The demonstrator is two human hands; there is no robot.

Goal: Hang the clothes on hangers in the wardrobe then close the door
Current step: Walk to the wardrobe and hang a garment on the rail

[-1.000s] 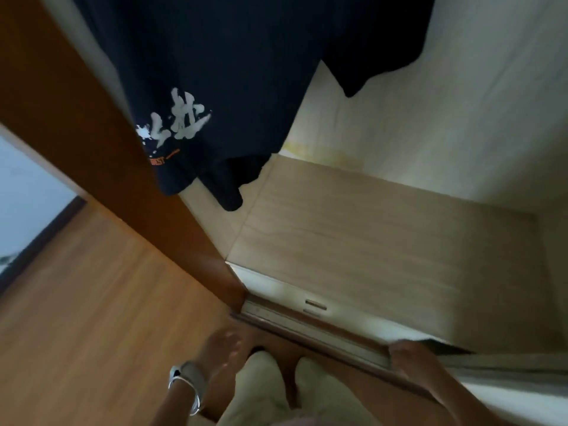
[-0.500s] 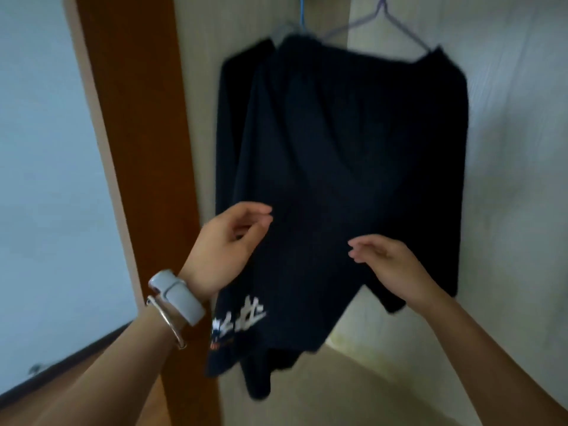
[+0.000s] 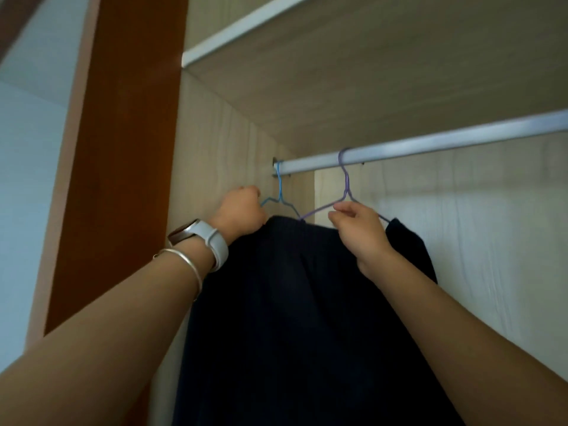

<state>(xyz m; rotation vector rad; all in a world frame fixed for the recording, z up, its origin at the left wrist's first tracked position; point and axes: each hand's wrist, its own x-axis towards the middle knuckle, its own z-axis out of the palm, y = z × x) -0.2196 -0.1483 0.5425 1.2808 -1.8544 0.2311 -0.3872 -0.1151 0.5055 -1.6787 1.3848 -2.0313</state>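
Observation:
A dark navy garment (image 3: 295,302) hangs from a purple wire hanger (image 3: 346,179) hooked over the silver wardrobe rail (image 3: 430,142). A blue wire hanger (image 3: 279,192) hangs at the rail's left end, close to the side wall. My left hand (image 3: 241,215), with a watch and bangle on the wrist, is closed at the garment's upper left corner, by the blue hanger's left arm. My right hand (image 3: 358,229) pinches the purple hanger's right shoulder wire just above the cloth.
A shelf (image 3: 338,56) runs above the rail. The brown wardrobe frame (image 3: 123,149) stands at the left, with a pale wall beyond it. The wardrobe's light back panel (image 3: 476,226) shows to the right of the garment.
The view has swung up from the wardrobe floor to the rail. Both hands rose from the garment's lower half to its top edge and took hold at the hangers.

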